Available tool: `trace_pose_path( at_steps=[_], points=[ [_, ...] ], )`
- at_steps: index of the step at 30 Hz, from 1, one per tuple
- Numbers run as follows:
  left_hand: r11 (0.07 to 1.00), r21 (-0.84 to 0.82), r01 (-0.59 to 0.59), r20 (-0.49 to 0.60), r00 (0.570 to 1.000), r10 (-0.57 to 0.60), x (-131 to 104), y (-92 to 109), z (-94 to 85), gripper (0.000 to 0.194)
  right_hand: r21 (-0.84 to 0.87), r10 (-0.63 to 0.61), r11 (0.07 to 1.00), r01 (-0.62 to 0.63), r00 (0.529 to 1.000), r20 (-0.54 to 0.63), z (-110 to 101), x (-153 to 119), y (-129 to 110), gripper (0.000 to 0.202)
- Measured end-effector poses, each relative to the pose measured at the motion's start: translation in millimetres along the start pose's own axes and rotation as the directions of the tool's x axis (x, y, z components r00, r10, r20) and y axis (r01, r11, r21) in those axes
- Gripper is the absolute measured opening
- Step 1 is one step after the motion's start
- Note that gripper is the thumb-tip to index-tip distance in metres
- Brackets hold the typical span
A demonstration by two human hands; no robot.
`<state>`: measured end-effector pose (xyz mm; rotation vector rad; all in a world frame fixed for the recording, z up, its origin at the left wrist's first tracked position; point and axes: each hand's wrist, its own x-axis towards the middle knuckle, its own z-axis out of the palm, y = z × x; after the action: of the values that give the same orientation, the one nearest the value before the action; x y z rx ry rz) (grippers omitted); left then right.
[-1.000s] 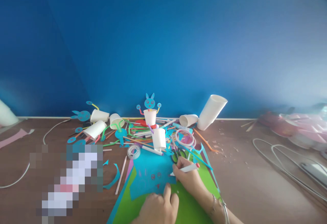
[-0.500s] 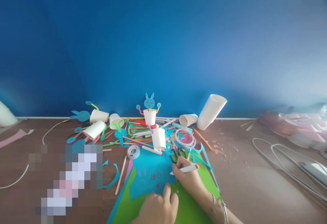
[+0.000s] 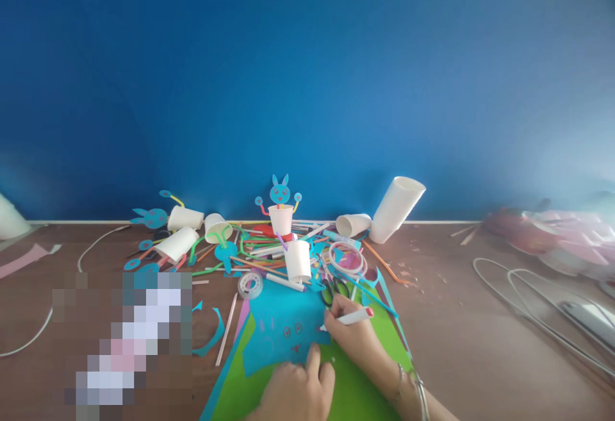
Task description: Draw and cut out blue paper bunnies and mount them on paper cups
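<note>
In my right hand (image 3: pixel 346 326) is a white marker with a red end (image 3: pixel 358 316), its tip touching the right part of a blue sheet of paper (image 3: pixel 269 305). Eyes, a small mouth and other shapes are drawn on that sheet. My left hand (image 3: pixel 300 387) lies at the sheet's lower edge, index finger and thumb stretched out, pressing it down. Beneath is a larger green sheet (image 3: pixel 369 386). Scissors with black and green handles (image 3: pixel 335 291) lie just beyond my right hand, beside a tape roll (image 3: pixel 250 285) further left.
A white paper cup (image 3: pixel 298 261) stands behind the blue sheet. Further back, a cup with a blue rabbit head (image 3: pixel 279 193) stands among straws and markers. A stack of cups (image 3: pixel 398 209) leans at the wall. White cables (image 3: pixel 519 305) lie on the right; a pixelated patch hides part of the left.
The marker tip has shifted very slightly at the right part of the blue sheet. My left hand stays in place; the whole view drifts a little.
</note>
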<state>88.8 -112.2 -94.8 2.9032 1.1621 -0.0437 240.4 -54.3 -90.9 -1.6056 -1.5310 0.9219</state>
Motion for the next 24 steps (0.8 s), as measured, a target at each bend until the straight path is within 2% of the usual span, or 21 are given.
trace_pose_path(
  at_steps=[11, 14, 18, 24],
  points=[
    [1.000, -0.028, 0.006, 0.026, 1.000, -0.005, -0.1, 0.2, 0.5, 0.016, 0.008, 0.018, 1.000, -0.019, 0.999, 0.049, -1.4, -1.3, 0.5, 0.021],
    [0.999, -0.032, 0.005, 0.031, 1.000, -0.005, 0.1, 0.1, -0.8, 0.016, 0.044, 0.036, 0.998, -0.038, 0.999, 0.038, -1.4, -0.7, 2.6, 0.021],
    [0.999, -0.041, 0.007, 0.040, 0.999, -0.005, 0.6, -0.3, -2.7, 0.016, 0.005, 0.009, 1.000, -0.009, 1.000, 0.012, -0.5, 0.2, 1.9, 0.021],
    [0.999, -0.047, -0.003, 0.022, 1.000, 0.004, 0.8, -0.3, -2.4, 0.017, 0.024, 0.038, 0.999, -0.039, 0.999, 0.039, -0.5, -1.3, -1.8, 0.022]
  ],
)
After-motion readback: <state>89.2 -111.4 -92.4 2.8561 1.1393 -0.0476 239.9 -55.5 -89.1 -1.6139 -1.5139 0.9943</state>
